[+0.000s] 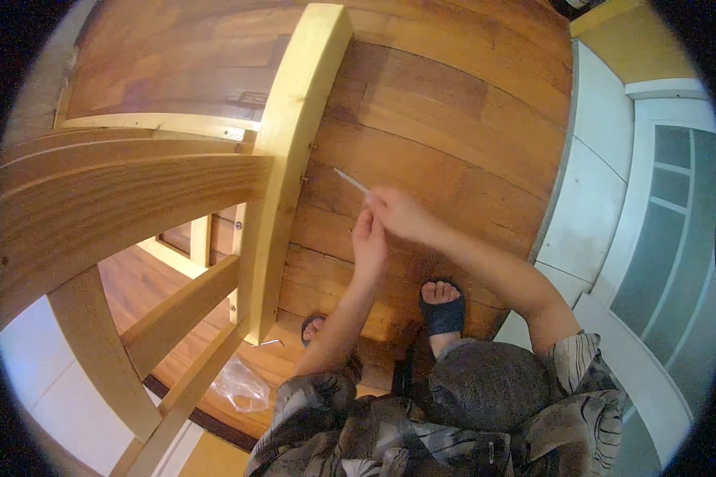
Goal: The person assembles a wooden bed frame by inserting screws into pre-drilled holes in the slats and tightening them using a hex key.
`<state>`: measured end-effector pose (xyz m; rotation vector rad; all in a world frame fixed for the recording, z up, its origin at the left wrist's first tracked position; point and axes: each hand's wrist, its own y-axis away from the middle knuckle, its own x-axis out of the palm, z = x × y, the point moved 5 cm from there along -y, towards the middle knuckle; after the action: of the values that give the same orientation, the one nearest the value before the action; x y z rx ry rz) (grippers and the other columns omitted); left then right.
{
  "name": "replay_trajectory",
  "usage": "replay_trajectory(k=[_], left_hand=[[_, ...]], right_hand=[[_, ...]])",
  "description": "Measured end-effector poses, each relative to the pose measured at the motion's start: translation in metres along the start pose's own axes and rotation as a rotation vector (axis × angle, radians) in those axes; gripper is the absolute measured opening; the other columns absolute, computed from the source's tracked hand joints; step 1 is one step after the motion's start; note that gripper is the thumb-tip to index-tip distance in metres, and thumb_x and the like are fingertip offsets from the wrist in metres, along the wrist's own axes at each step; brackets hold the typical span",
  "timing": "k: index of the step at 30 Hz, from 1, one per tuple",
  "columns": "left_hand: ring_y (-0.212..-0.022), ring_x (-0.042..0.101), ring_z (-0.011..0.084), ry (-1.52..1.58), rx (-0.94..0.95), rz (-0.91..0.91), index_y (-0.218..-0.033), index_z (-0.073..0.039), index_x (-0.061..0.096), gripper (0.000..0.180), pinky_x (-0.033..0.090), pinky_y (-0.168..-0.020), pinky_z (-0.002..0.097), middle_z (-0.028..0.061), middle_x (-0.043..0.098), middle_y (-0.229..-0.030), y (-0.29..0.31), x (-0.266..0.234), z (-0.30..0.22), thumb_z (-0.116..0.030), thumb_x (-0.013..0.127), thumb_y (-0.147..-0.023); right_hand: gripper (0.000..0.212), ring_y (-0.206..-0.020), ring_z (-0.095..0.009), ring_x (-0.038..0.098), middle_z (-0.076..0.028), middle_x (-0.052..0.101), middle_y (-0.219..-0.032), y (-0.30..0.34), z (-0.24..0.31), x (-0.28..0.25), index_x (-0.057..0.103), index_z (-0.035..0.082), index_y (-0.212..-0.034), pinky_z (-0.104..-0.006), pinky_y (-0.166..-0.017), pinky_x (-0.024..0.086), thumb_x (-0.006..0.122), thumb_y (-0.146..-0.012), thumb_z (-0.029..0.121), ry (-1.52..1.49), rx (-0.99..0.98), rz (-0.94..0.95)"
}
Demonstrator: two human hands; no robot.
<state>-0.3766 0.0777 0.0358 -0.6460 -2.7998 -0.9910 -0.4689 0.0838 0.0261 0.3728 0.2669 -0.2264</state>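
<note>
In front of me my right hand [402,213] is closed round a thin, pale rod [350,180], like a tool's shaft. Its tip points up and left toward a light wooden post [286,151]. Just below, my left hand [368,242] meets the right one with its fingers pinched together; what lies between them is too small to make out. Two small bolts, an upper one [313,146] and a lower one [304,179], stick out of the post's right side. The rod's tip is apart from both.
Wooden slats and rails [135,187] join the post on the left. By its foot lie a small bent metal key [270,343] and a clear plastic bag [240,385] on the plank floor [445,95]. My sandalled feet are below my hands. A white panelled door [652,215] stands at right.
</note>
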Motion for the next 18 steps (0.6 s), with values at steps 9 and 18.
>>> replay_trajectory(k=[9,18], left_hand=[[-0.077,0.049,0.0122,0.097,0.012,-0.021,-0.095,-0.001,0.048,0.019,0.042,-0.065,0.0241,0.005,0.052,-0.086,-0.088,-0.01,-0.027,-0.016,0.044,-0.084],[-0.08,0.052,0.0148,0.259,-0.046,-0.115,-0.095,-0.007,0.049,0.017,0.044,-0.065,0.0268,0.004,0.053,-0.088,-0.109,-0.014,-0.026,-0.017,0.047,-0.083]], right_hand=[[0.027,-0.077,-0.036,0.052,-0.019,0.055,-0.081,-0.062,0.007,-0.012,0.053,0.002,-0.081,-0.0433,-0.066,0.041,0.037,-0.081,0.025,0.162,-0.006,-0.045],[0.023,-0.075,-0.034,0.053,-0.017,0.056,-0.077,-0.079,0.004,-0.016,0.053,0.007,-0.084,-0.0416,-0.065,0.042,0.039,-0.081,0.025,0.245,-0.038,-0.051]])
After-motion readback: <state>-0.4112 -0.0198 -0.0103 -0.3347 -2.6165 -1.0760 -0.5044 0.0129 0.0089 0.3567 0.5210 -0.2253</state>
